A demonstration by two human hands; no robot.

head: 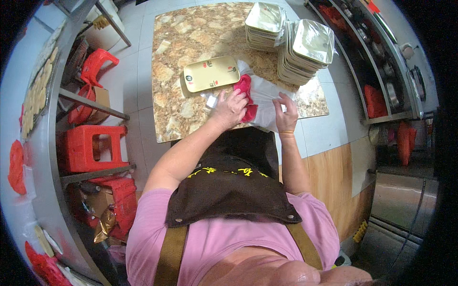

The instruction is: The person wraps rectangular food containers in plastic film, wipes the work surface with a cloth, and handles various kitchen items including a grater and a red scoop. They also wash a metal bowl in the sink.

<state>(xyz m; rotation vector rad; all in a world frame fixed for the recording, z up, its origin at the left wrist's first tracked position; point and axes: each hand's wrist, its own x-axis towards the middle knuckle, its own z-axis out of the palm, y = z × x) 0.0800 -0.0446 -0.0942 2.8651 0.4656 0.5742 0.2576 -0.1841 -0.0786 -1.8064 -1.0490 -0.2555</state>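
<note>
My left hand lies with spread fingers on a red cloth near the table's front edge. My right hand pinches the right part of a clear plastic sheet or bag between thumb and fingers; the plastic extends beside the cloth. Just beyond my left hand is a pale yellow rectangular tray with small printed marks. A small white packet sits between the tray and my left hand, partly hidden.
Stacks of trays, partly wrapped in clear plastic, stand at the table's back right and right side. Metal shelving is at the right. Red plastic stools sit under a metal bench at the left.
</note>
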